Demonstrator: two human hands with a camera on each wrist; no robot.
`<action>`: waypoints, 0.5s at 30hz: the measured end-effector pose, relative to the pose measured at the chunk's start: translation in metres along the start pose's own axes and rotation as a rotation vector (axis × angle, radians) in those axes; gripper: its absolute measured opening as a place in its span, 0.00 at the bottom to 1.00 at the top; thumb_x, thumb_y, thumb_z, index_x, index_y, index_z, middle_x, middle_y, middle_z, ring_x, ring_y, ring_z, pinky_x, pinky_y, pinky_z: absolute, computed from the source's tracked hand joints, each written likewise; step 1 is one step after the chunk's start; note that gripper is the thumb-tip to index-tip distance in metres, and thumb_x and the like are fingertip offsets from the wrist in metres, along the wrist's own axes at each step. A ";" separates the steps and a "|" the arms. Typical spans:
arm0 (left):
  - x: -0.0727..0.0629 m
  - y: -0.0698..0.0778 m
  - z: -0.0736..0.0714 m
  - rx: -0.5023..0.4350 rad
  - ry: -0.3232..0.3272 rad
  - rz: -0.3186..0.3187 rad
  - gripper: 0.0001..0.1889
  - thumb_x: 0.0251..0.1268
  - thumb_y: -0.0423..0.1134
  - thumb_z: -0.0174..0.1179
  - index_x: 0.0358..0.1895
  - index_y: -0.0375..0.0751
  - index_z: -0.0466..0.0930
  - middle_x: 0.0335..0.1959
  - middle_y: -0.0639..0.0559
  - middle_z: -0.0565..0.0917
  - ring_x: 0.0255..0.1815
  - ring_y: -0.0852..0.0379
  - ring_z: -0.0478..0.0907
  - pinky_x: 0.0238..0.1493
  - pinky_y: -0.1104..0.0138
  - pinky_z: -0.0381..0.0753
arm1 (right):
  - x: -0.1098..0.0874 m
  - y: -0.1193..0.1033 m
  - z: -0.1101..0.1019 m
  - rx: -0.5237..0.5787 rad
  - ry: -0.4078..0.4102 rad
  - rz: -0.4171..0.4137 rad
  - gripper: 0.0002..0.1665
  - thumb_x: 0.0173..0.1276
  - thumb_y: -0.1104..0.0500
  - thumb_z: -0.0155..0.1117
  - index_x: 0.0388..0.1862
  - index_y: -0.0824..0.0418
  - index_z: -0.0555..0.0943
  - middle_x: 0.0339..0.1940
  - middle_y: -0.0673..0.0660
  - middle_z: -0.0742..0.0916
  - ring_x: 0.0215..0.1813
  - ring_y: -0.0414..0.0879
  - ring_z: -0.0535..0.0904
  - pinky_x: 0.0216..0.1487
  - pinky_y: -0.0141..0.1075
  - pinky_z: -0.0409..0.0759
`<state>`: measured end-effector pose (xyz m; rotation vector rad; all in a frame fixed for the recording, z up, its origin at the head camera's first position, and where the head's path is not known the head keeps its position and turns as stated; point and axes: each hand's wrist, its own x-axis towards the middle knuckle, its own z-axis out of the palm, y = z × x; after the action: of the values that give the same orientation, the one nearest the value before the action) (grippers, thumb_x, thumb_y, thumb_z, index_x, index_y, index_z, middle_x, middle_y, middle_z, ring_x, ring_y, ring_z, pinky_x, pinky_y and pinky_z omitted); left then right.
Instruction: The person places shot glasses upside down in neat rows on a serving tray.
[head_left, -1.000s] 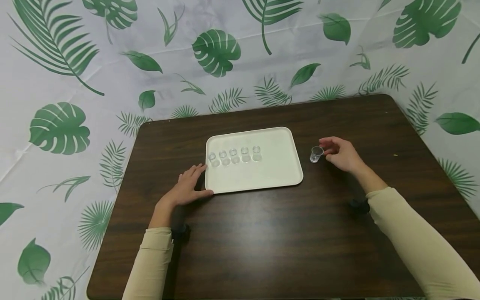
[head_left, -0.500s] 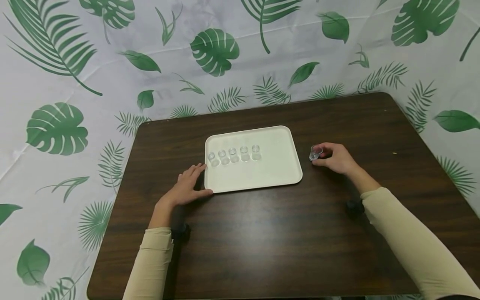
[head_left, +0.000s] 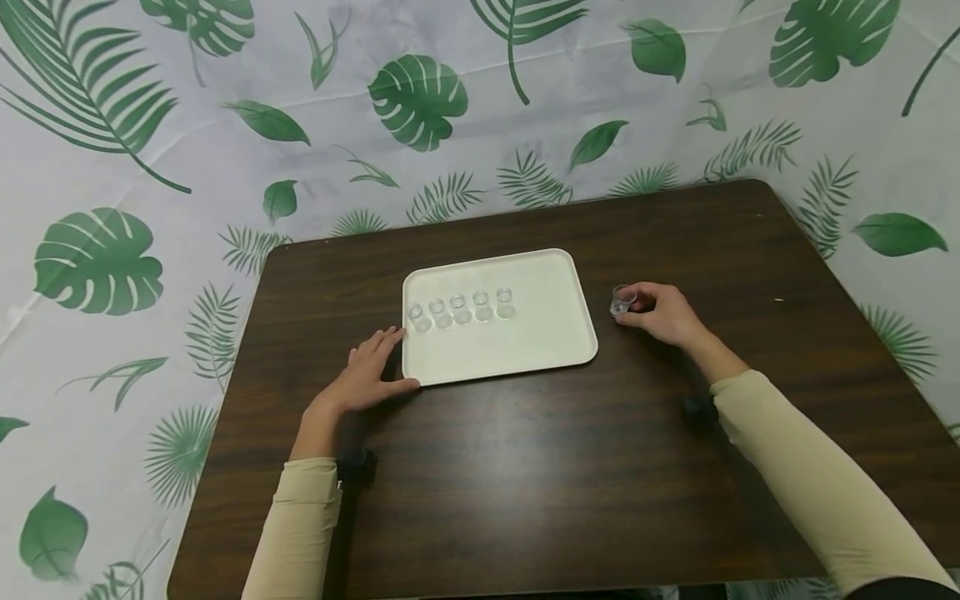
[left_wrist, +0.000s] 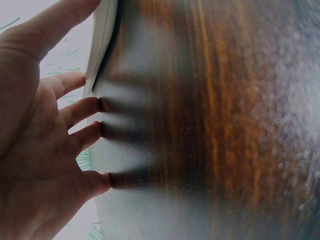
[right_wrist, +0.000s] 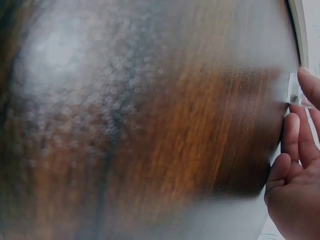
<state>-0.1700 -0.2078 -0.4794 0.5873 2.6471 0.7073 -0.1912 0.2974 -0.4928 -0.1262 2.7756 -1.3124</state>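
A small clear plastic cup (head_left: pixel 620 303) stands on the table to the right of the white tray (head_left: pixel 517 350). My right hand (head_left: pixel 663 315) pinches this cup between thumb and fingers; in the right wrist view only a sliver of the cup (right_wrist: pixel 293 89) shows beside the thumb. My left hand (head_left: pixel 363 375) rests at the tray's left end, its fingers spread, with thumb and index finger touching the rim. In the left wrist view the other fingertips of the left hand (left_wrist: pixel 45 130) rest on the table. Several clear cups (head_left: pixel 461 305) form a row along the tray's left half.
A dark wood-grain table (head_left: pixel 510 483) lies beneath everything. Behind it hangs a white cloth (head_left: pixel 330 158) printed with green leaves. A small yellow speck (head_left: pixel 778 300) lies on the table at the right.
My right hand has moved left onto the single cup and closed its thumb and fingers on it. The left hand keeps its place at the tray. The head view has shifted slightly.
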 end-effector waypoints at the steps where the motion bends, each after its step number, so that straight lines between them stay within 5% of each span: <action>1: 0.000 0.000 0.000 0.003 0.000 -0.001 0.51 0.59 0.61 0.65 0.79 0.44 0.48 0.78 0.38 0.49 0.77 0.35 0.42 0.68 0.33 0.39 | 0.000 0.000 0.001 0.000 0.001 0.002 0.22 0.61 0.60 0.74 0.53 0.65 0.82 0.49 0.64 0.85 0.45 0.53 0.77 0.43 0.37 0.71; 15: 0.000 0.001 0.001 0.002 0.012 0.012 0.51 0.59 0.62 0.65 0.79 0.45 0.49 0.78 0.38 0.51 0.77 0.35 0.44 0.67 0.34 0.40 | -0.001 0.000 -0.001 0.013 0.023 0.024 0.21 0.63 0.61 0.72 0.53 0.66 0.81 0.46 0.66 0.83 0.45 0.55 0.76 0.45 0.41 0.70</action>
<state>-0.1691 -0.2068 -0.4799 0.6019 2.6576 0.7145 -0.1907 0.2986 -0.4918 -0.0767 2.7779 -1.3349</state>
